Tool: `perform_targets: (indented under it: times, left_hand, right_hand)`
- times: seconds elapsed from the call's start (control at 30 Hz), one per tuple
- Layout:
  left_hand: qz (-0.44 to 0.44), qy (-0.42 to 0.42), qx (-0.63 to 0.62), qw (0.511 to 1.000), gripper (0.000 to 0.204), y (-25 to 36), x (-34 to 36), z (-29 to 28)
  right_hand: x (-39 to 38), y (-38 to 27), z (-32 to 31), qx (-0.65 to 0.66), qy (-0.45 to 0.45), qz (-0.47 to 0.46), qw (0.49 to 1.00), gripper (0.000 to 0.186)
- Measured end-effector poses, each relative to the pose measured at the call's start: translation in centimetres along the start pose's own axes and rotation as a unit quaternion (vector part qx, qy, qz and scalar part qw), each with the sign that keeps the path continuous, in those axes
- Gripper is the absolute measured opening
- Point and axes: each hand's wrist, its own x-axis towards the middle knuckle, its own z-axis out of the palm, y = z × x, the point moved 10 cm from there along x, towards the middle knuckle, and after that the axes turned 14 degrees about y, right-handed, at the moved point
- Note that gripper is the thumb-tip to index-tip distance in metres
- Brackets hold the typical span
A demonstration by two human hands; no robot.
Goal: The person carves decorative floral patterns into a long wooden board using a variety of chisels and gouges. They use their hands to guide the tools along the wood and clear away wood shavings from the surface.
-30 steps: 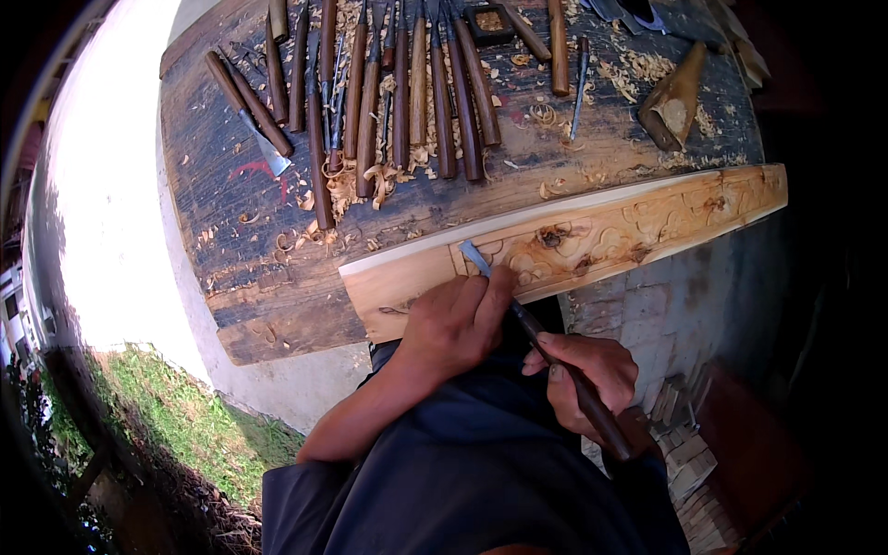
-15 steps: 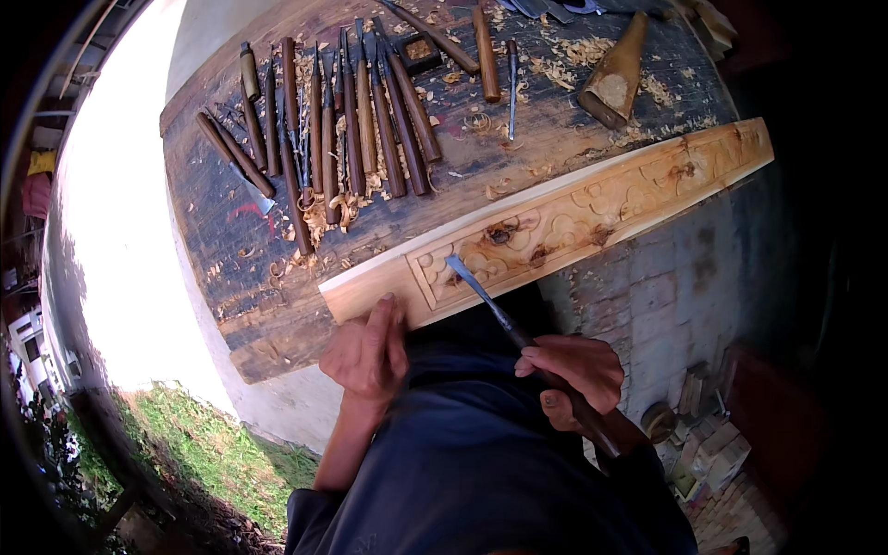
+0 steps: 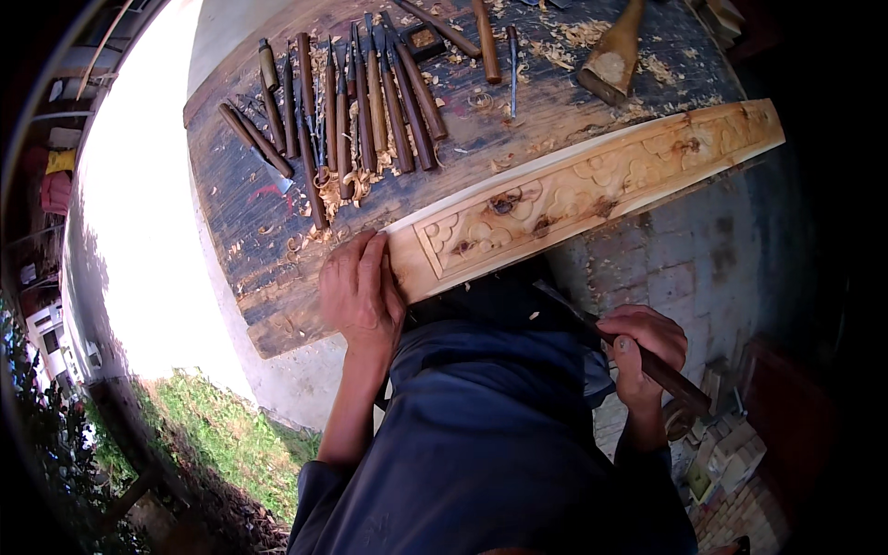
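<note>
A long wooden board point(image 3: 573, 199) with a carved scroll pattern and dark knots lies slantwise along the near edge of the workbench. My left hand point(image 3: 363, 294) is closed over its plain left end, fingers bent around the edge. To the right, off the board, my right hand point(image 3: 652, 338) grips a carving chisel point(image 3: 673, 381) by its dark wooden handle. The chisel's blade points up and left, hard to make out against my dark clothes. A small pale chip point(image 3: 534, 315) shows near the blade, below the board.
Several wood-handled carving tools point(image 3: 370, 111) lie in a row on the worn workbench point(image 3: 222, 203) among curled shavings. Farther right are a thin chisel point(image 3: 513, 74), a wooden mallet point(image 3: 612, 60) and a small dark box point(image 3: 424, 41). Stacked blocks point(image 3: 726, 453) stand on the floor at lower right.
My right hand has drawn the chisel off the carving, down and right. My left hand has moved up from the plain surface to the board's left end. The view has shifted slightly.
</note>
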Motion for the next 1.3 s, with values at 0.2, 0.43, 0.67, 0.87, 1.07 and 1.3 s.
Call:
perform_targets:
  times: [0.2,0.43,0.67,0.87,1.07,1.3]
  left_hand:
    - [0.001,-0.082,-0.046,0.996,0.068,0.8,-0.2,1.4]
    - [0.049,-0.159,-0.057,0.984,0.114,3.6,-0.1,3.3]
    - [0.061,-0.179,-0.061,0.980,0.119,3.8,-0.1,4.3]
    - [0.010,-0.198,-0.089,0.976,0.124,2.5,-0.3,4.2]
    - [-0.015,-0.195,-0.092,0.976,0.119,0.0,-0.1,2.1]
    - [0.109,0.014,-0.174,0.979,0.050,5.1,-2.2,-4.5]
  right_hand:
    - [0.6,0.8,1.4,-0.179,-0.043,0.003,0.983,0.025]
    - [-0.4,2.3,1.4,-0.244,-0.038,0.054,0.967,0.032]
    - [-0.7,5.3,1.3,-0.276,-0.009,0.011,0.961,0.029]
    - [-0.9,5.7,1.6,-0.259,-0.076,0.101,0.957,0.024]
    - [-0.7,3.6,0.1,0.008,-0.081,0.185,0.979,0.072]
    - [1.9,2.2,2.7,0.166,-0.071,0.115,0.977,0.063]
